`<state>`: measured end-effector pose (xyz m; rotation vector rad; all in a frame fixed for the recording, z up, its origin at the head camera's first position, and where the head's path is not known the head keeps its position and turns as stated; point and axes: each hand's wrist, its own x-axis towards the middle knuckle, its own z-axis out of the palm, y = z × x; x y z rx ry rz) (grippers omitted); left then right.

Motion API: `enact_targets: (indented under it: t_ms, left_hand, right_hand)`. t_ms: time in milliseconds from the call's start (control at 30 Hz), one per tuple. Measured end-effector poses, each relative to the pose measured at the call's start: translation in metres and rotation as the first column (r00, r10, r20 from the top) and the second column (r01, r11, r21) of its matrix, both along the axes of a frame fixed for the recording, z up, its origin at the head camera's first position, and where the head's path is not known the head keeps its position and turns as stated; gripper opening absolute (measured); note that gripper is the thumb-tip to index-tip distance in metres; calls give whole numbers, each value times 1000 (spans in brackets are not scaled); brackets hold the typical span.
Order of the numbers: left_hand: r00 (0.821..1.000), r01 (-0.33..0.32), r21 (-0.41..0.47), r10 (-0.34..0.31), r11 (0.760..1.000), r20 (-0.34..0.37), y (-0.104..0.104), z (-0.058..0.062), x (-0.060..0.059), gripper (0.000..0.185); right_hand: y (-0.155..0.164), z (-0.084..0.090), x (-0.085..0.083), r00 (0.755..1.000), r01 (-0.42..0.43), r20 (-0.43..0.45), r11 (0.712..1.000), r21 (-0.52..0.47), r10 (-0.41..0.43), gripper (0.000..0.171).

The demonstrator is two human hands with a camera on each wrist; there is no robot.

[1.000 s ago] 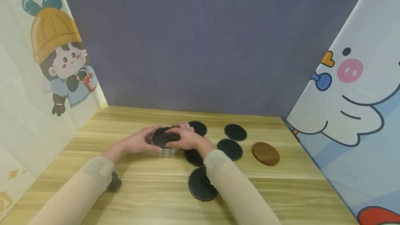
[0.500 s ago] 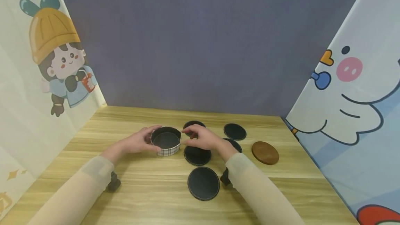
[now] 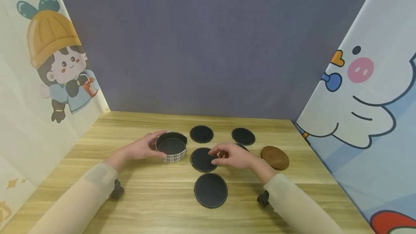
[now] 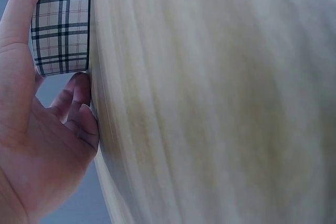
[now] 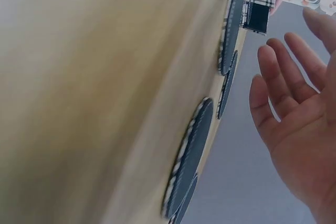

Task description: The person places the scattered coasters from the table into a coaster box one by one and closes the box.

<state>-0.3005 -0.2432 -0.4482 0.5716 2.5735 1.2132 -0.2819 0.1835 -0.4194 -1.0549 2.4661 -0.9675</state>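
My left hand (image 3: 143, 148) grips a round plaid coaster holder (image 3: 174, 158) between thumb and fingers. Its inside is black, and a notch opens in its right side. In the left wrist view the plaid wall (image 4: 63, 30) stands beside the thumb. My right hand (image 3: 235, 157) hovers over the black coasters with loosely bent fingers, holding nothing. It overlaps the right part of the middle coaster (image 3: 202, 160) and hides most of another coaster (image 3: 243, 147) behind it. In the right wrist view the palm is bare and the coasters (image 5: 191, 156) lie flat on the table.
More black coasters lie around: one at the front (image 3: 211, 190), one at the back (image 3: 201, 134) and one at the back right (image 3: 243, 136). A round brown disc (image 3: 275, 157) lies beyond the right wrist. A grey wall (image 3: 201, 46) and printed side cloths enclose the wooden table (image 3: 156, 205).
My right hand has left the coaster holder, moving right and toward me over the coasters. My left hand keeps its grip on the holder, which stays in place.
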Motion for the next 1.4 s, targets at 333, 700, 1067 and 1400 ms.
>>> enact_targets:
  t_ms: [333, 700, 1067, 1400]
  left_hand:
    - [1000, -3, 3, 3, 1000, -4, -1, -2, -1, 114]
    - [1000, -1, 3, 1, 1000, 16, -2, -3, -2, 114]
    - [1000, -1, 6, 1, 1000, 10, -1, -2, -1, 114]
    - [1000, 9, 18, -9, 1000, 3, 0, 2, 4, 114]
  right_hand:
    - [36, -11, 34, 999, 12, 31, 1000, 16, -13, 36]
    - [50, -19, 53, 993, -50, 108, 999, -17, 51, 40]
    - [32, -21, 64, 993, -110, 38, 993, 50, 109, 58]
    - [17, -21, 71, 990, -111, -67, 979, 173, 124, 68]
